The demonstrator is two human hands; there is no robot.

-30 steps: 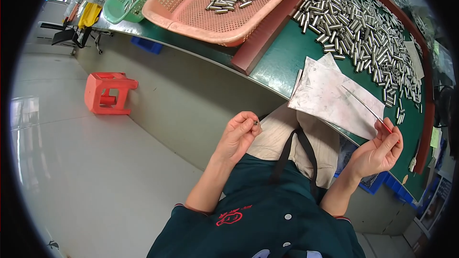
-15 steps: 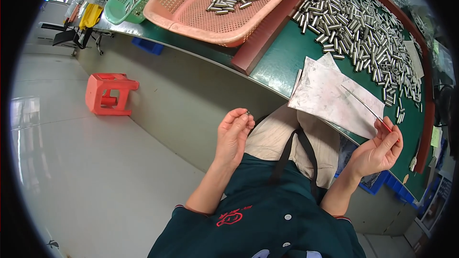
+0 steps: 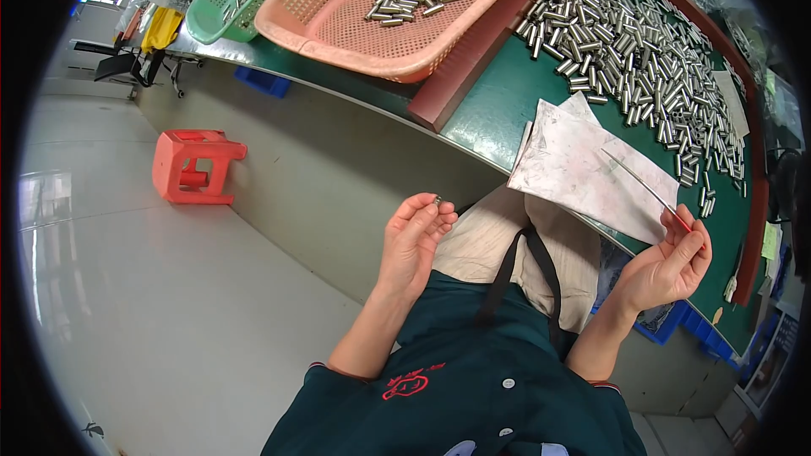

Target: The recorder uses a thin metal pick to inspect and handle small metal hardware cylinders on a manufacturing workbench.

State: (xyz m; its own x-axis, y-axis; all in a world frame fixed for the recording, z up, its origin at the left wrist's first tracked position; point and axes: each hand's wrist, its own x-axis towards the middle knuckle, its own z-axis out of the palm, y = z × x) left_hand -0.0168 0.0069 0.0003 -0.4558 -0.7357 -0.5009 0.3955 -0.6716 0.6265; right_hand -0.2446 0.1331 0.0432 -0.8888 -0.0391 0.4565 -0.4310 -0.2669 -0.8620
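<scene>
My left hand (image 3: 411, 236) is raised in front of my lap. Its thumb and forefinger pinch a small metal cylinder (image 3: 438, 199), of which only the end shows between the fingertips. My right hand (image 3: 667, 266) is closed round the red handle of a thin, pointed metal tool (image 3: 639, 181); whether it is a needle file or a scraper I cannot tell. The tool's shaft points up and left above a stained white cloth (image 3: 583, 165) at the table's near edge. A large heap of short, shiny metal cylinders (image 3: 625, 42) lies beyond the cloth.
A pink mesh basket (image 3: 338, 46) at the far left of the green table (image 3: 486, 110) holds more cylinders and a yellow note. A green basket (image 3: 207, 13) is beside it. Reddish-brown strips (image 3: 456, 84) border the heap. A red stool (image 3: 194, 165) stands on the floor.
The fingers of my left hand have shifted slightly, with the outer ones spreading a little to the right and the small cylinder turning in the pinch. My right hand and its tool stay nearly still.
</scene>
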